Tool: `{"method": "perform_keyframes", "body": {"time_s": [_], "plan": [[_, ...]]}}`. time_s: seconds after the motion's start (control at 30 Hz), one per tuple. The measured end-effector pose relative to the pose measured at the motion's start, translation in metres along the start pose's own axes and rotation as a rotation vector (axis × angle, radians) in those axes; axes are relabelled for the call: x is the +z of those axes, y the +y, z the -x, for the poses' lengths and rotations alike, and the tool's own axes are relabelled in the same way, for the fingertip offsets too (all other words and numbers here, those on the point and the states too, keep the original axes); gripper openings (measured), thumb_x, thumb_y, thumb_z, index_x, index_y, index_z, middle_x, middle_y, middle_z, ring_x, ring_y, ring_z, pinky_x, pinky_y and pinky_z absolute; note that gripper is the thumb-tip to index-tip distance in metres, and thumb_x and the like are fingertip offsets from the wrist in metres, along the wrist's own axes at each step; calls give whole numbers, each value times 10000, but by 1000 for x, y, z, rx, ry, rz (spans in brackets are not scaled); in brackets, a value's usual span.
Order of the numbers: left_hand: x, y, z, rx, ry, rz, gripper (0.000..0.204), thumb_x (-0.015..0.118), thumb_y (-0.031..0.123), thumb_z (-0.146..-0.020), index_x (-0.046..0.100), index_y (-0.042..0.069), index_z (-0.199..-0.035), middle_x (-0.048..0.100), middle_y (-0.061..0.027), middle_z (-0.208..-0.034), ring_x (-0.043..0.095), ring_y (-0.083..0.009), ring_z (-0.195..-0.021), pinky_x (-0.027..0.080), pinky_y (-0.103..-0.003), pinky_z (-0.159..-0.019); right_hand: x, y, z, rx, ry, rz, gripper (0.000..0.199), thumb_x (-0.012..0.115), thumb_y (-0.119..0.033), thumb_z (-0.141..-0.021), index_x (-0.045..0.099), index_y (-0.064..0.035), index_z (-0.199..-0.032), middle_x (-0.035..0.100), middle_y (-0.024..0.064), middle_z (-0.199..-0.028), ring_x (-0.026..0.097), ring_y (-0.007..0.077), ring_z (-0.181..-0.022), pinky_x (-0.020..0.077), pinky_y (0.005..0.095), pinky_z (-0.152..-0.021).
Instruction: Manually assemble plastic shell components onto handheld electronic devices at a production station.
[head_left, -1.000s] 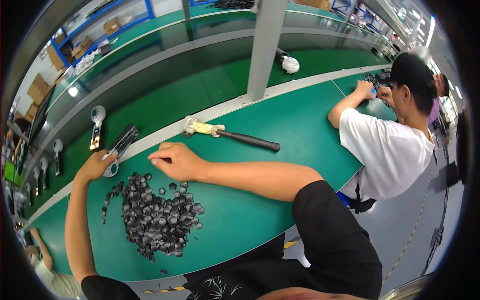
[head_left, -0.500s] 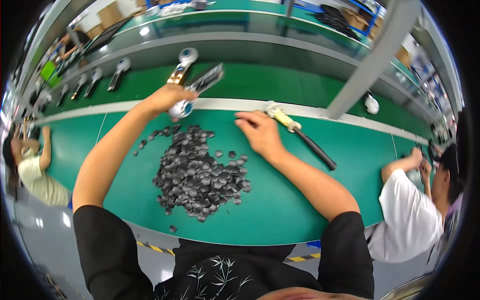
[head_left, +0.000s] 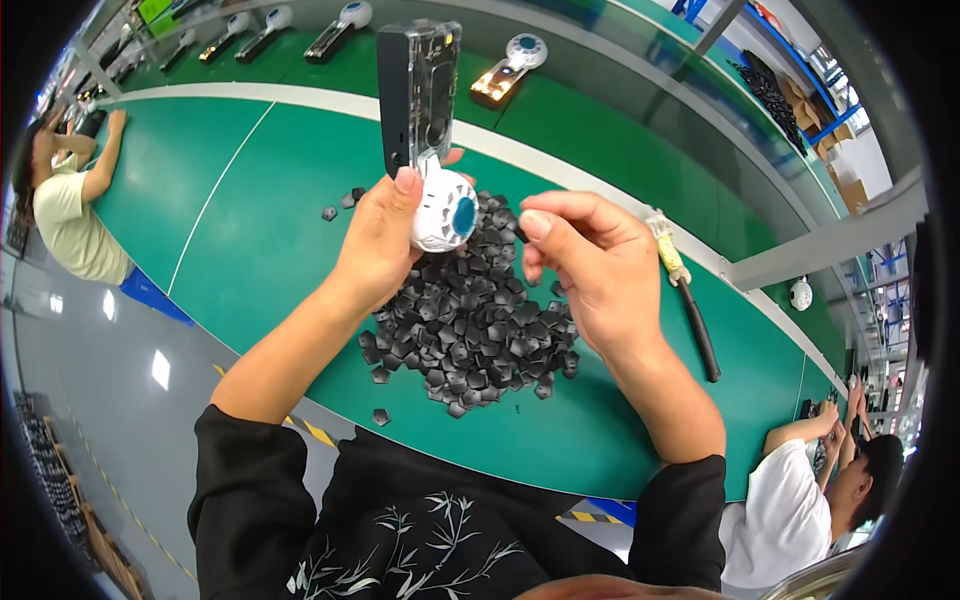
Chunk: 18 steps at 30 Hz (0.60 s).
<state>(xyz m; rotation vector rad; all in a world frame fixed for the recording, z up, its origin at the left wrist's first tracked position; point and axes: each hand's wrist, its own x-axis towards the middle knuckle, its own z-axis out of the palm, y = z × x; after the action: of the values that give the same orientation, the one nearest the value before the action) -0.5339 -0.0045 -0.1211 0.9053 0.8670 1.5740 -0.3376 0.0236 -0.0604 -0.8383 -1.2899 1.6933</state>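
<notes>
My left hand (head_left: 375,232) is closed round a handheld device with a white ball-shaped head (head_left: 446,208), slotted around a blue disc, and a clear-and-black rectangular handle (head_left: 420,95) pointing up. To its right, my right hand (head_left: 600,265) is pinched, with a small dark edge at the fingertips that looks like one of the black pieces, mostly hidden. Below both hands spreads a heap of small black pentagon-shaped pieces (head_left: 475,330) on the green table (head_left: 640,430). A tool with a yellowish-white wrapped head and a black handle (head_left: 698,330) lies right of my right hand.
On the green strip beyond the pale rail (head_left: 520,150) lies a similar device (head_left: 510,70) with a lit handle; several more (head_left: 340,30) line the far left. A grey post (head_left: 830,235) rises at right. People sit at left (head_left: 85,225) and right (head_left: 790,500).
My left hand has brought the device from the far strip back over the heap, its handle now upright. My right hand has come closer to it, fingers pinched. The view has turned.
</notes>
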Motion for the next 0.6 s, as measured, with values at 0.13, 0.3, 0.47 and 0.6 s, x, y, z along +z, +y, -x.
{"method": "perform_keyframes", "body": {"time_s": [0.13,0.3,0.47,0.6], "plan": [[-10,-17,6,60,37,-110,475,602,422,-973,567,-10,-1169,650,-111,-860,654,-186,-738,555,-276,-617,20,2,-14,64,-118,-11,166,695,20,-862,694,34,-1028,667,103,-849,589,139,-673,516,242,-633],[-4,-3,18,1,-84,14,433,616,406,-968,595,-4,-1104,642,-85,-811,634,-172,-688,537,-261,-598,28,16,-17,153,-186,74,153,697,47,-850,689,35,-1002,671,109,-835,588,139,-659,518,245,-617],[0,-1,17,45,-63,25,402,605,386,-977,594,-1,-1086,629,-76,-788,614,-162,-637,524,-258,-577,30,29,-18,187,-143,33,205,695,52,-848,644,24,-1044,650,92,-823,579,142,-635,521,251,-599],[1,-2,20,-45,-73,107,409,613,398,-972,607,3,-1081,622,-102,-914,594,-150,-641,513,-242,-550,32,32,-16,209,-88,14,295,707,38,-845,579,9,-1110,617,74,-828,564,140,-626,509,251,-586]]}}
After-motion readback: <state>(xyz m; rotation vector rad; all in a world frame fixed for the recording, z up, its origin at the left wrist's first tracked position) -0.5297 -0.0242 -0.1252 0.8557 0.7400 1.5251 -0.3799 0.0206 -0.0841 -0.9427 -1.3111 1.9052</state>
